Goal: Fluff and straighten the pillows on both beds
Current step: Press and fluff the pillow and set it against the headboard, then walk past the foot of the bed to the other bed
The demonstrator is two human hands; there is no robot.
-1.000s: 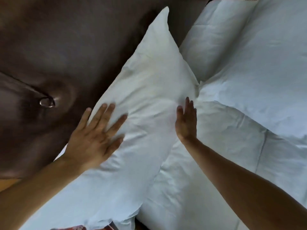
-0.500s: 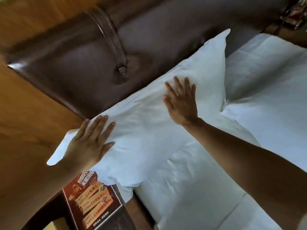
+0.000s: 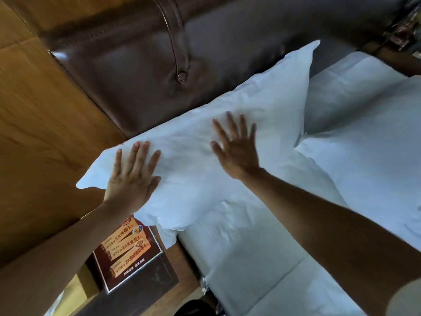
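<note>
A long white pillow (image 3: 262, 106) leans against the brown leather headboard (image 3: 136, 71), one corner pointing up at the right. My left hand (image 3: 132, 176) lies flat on its lower left end with fingers straight and spread. My right hand (image 3: 237, 149) presses flat on the pillow's middle, fingers spread. A second white pillow (image 3: 369, 156) lies to the right, and another pillow (image 3: 341, 92) sits behind it against the headboard.
White bedding (image 3: 246, 247) covers the bed below the pillows. A dark nightstand (image 3: 145, 288) with a printed card (image 3: 127, 252) stands at the lower left, beside the bed. Wooden wall panelling (image 3: 34, 133) fills the left side.
Both hands slid along the pillow: the left moved to its lower left end, the right from the bedding's edge onto the pillow's middle. The view swung left, showing the nightstand.
</note>
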